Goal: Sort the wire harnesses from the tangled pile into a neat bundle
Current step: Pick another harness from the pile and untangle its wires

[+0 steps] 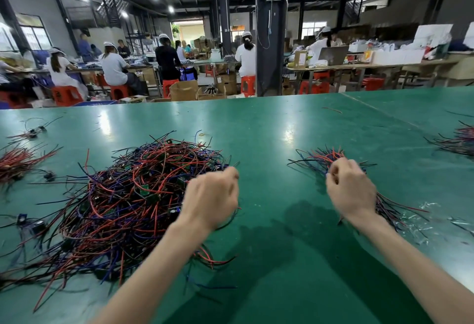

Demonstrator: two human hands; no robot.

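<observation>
A big tangled pile of red, blue and black wire harnesses [128,200] with small green boards lies on the green table [282,139], left of centre. My left hand [211,195] hovers at the pile's right edge, fingers curled; it is blurred and a thin wire seems to run from it, but a hold cannot be made out. My right hand [350,189] grips a bundle of harnesses [325,158] whose wire ends fan out beyond the fist and trail behind the wrist.
A red bundle [18,162] and loose harnesses lie at the far left. Another pile [459,141] sits at the right edge. Clear plastic scraps [420,221] lie near my right wrist. A yellow rubber band [203,134] rests beyond the pile. Seated workers fill the background.
</observation>
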